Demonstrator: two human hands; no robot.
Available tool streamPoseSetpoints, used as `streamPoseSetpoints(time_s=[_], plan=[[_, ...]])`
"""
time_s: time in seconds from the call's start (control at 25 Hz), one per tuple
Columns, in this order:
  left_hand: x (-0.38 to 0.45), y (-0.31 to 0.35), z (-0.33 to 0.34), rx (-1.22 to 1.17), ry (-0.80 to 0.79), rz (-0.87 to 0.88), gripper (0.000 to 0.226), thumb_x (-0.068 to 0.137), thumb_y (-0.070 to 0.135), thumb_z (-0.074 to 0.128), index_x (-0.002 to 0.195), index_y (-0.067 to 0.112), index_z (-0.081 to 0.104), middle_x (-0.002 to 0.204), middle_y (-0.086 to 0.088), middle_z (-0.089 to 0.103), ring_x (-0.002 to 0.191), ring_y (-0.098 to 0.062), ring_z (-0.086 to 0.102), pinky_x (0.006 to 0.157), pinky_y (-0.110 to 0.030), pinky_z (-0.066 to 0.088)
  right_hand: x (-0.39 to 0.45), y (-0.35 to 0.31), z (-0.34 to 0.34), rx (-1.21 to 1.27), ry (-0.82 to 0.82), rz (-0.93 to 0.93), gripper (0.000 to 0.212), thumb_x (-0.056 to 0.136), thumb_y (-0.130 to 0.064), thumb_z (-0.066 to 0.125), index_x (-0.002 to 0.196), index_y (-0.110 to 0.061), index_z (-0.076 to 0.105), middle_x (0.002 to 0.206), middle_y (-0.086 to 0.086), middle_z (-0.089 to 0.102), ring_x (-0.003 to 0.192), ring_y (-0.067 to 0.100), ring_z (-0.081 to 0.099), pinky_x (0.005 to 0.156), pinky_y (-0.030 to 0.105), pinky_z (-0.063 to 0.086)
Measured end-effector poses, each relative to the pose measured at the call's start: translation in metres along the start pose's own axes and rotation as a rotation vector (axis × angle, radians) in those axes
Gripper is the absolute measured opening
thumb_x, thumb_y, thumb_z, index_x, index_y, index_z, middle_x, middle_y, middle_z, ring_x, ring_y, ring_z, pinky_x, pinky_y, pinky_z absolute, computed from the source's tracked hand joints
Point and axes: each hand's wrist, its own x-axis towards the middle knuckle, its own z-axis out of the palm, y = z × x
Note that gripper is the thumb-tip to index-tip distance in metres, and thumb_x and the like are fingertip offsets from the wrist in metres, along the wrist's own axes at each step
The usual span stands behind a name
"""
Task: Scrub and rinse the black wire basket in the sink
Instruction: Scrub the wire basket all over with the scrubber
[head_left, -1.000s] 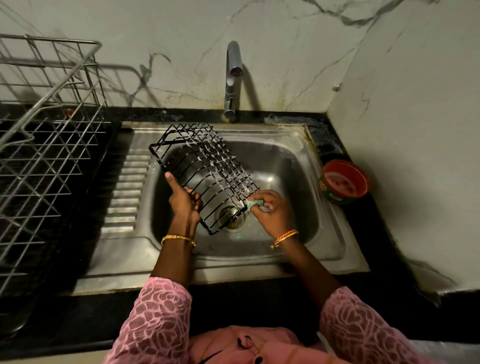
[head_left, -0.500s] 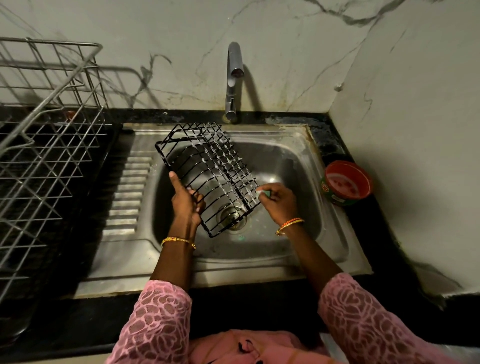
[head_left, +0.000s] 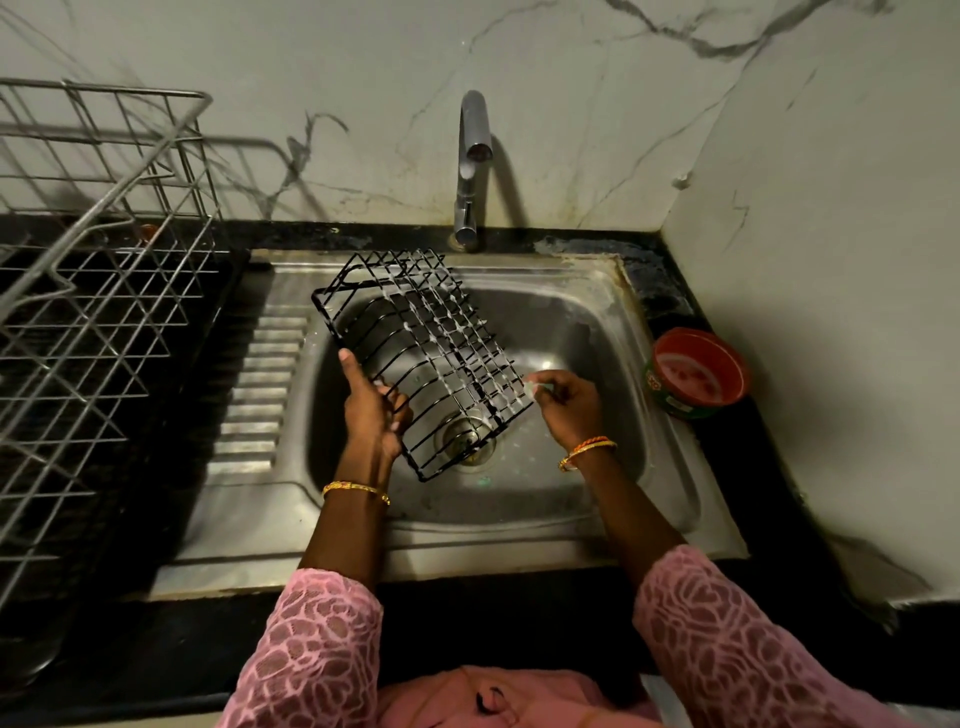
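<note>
You are holding the black wire basket (head_left: 423, 358) over the bowl of the sink (head_left: 587, 499), tilted, with white foam sitting on many of its wires. Your left hand (head_left: 375, 413) is gripping it at its near left edge: the fingers are curling around the wires and the thumb is stretching up along the side bar. From this hand the basket is running up and away toward the tap (head_left: 471, 166), so its long axis is going from the near right, just above the drain (head_left: 466, 441), to the far left corner, which is reaching over the sink rim.

Your right hand (head_left: 569, 408) is staying at the basket's near right corner, touching it, and its fingertips are pinching a small pale scrubber (head_left: 532, 387) against the wires.

The basket is made of thin black bars, forming a rectangular grid with curved ribs on one side. The sink is of dull steel with a ribbed draining part beyond your left hand. Right of your right hand, well apart, a round red bowl (head_left: 698, 371) is lying on the dark counter. Far left of your left hand a silver wire rack (head_left: 98, 291) is standing.
</note>
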Motion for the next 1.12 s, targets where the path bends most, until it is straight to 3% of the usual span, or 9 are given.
streamPoseSetpoints(time_s=[0.08, 0.24, 0.32, 0.44, 0.64, 0.76, 0.84, 0.96, 1.12], plan=[[0.002, -0.001, 0.000, 0.001, 0.002, -0.003, 0.057, 0.089, 0.066, 0.040, 0.055, 0.021, 0.031, 0.039, 0.008, 0.028, 0.028, -0.006, 0.022, 0.033, -0.012, 0.015, -0.011, -0.007, 0.003, -0.072, -0.007, -0.095, 0.024, 0.074, 0.014, 0.059, 0.077, -0.006, 0.071, 0.085, 0.012, 0.069, 0.076, 0.000, 0.062, 0.074, 0.022, 0.049], [0.003, -0.001, -0.001, -0.002, -0.006, -0.015, 0.059, 0.088, 0.068, 0.040, 0.053, 0.021, 0.031, 0.039, 0.008, 0.027, 0.028, -0.006, 0.021, 0.033, -0.012, 0.015, -0.024, -0.001, 0.001, -0.120, -0.065, -0.196, 0.027, 0.075, 0.013, 0.059, 0.079, -0.011, 0.071, 0.086, -0.002, 0.066, 0.085, 0.010, 0.063, 0.080, 0.017, 0.049], [0.003, 0.000, -0.003, 0.003, -0.015, -0.012, 0.061, 0.088, 0.068, 0.039, 0.050, 0.021, 0.030, 0.038, 0.008, 0.026, 0.026, -0.006, 0.020, 0.034, -0.011, 0.014, -0.010, 0.011, 0.002, -0.045, -0.020, -0.025, 0.028, 0.076, 0.015, 0.059, 0.079, -0.011, 0.069, 0.085, 0.006, 0.069, 0.083, 0.015, 0.066, 0.076, 0.021, 0.050], [0.001, -0.002, -0.005, -0.008, -0.058, -0.036, 0.060, 0.088, 0.068, 0.038, 0.053, 0.020, 0.029, 0.038, 0.006, 0.025, 0.025, -0.006, 0.018, 0.033, -0.011, 0.013, 0.007, 0.013, 0.003, 0.057, -0.017, 0.195, 0.018, 0.077, 0.016, 0.059, 0.087, 0.004, 0.068, 0.094, 0.025, 0.067, 0.067, -0.006, 0.062, 0.067, 0.008, 0.048], [0.004, 0.000, -0.001, -0.005, -0.037, -0.015, 0.058, 0.088, 0.067, 0.040, 0.055, 0.020, 0.029, 0.040, 0.006, 0.026, 0.027, -0.006, 0.018, 0.034, -0.012, 0.014, -0.002, 0.012, 0.008, 0.274, -0.052, 0.397, 0.025, 0.081, 0.016, 0.055, 0.086, -0.006, 0.067, 0.088, 0.007, 0.064, 0.086, 0.020, 0.060, 0.057, 0.012, 0.053], [0.005, 0.000, -0.004, -0.006, -0.016, -0.022, 0.057, 0.088, 0.067, 0.041, 0.056, 0.020, 0.030, 0.043, 0.006, 0.027, 0.028, -0.006, 0.020, 0.034, -0.012, 0.015, -0.009, 0.009, 0.010, 0.258, 0.035, 0.370, 0.024, 0.082, 0.015, 0.054, 0.092, -0.002, 0.066, 0.086, 0.002, 0.064, 0.078, 0.013, 0.061, 0.062, 0.013, 0.054], [0.002, 0.000, -0.003, 0.028, -0.006, -0.015, 0.057, 0.089, 0.066, 0.040, 0.056, 0.020, 0.029, 0.041, 0.007, 0.026, 0.026, -0.006, 0.020, 0.034, -0.011, 0.015, -0.002, 0.005, 0.009, 0.270, 0.100, 0.370, 0.017, 0.082, 0.014, 0.056, 0.095, 0.009, 0.064, 0.081, 0.003, 0.063, 0.077, 0.018, 0.060, 0.065, 0.016, 0.053], [-0.004, -0.002, 0.002, 0.125, 0.005, 0.035, 0.056, 0.091, 0.064, 0.037, 0.056, 0.020, 0.029, 0.036, 0.008, 0.026, 0.025, -0.006, 0.024, 0.034, -0.009, 0.016, 0.003, -0.010, 0.010, 0.090, -0.007, 0.266, 0.017, 0.080, 0.010, 0.060, 0.092, 0.001, 0.069, 0.086, 0.014, 0.070, 0.083, 0.023, 0.062, 0.081, 0.036, 0.054], [-0.006, -0.005, 0.011, 0.227, -0.011, 0.052, 0.056, 0.090, 0.066, 0.037, 0.056, 0.022, 0.027, 0.036, 0.010, 0.027, 0.029, -0.006, 0.025, 0.036, -0.010, 0.017, -0.036, -0.037, 0.028, -0.261, -0.063, 0.059, 0.026, 0.081, 0.006, 0.053, 0.100, -0.001, 0.069, 0.104, 0.017, 0.066, 0.095, 0.025, 0.062, 0.086, 0.023, 0.045]])
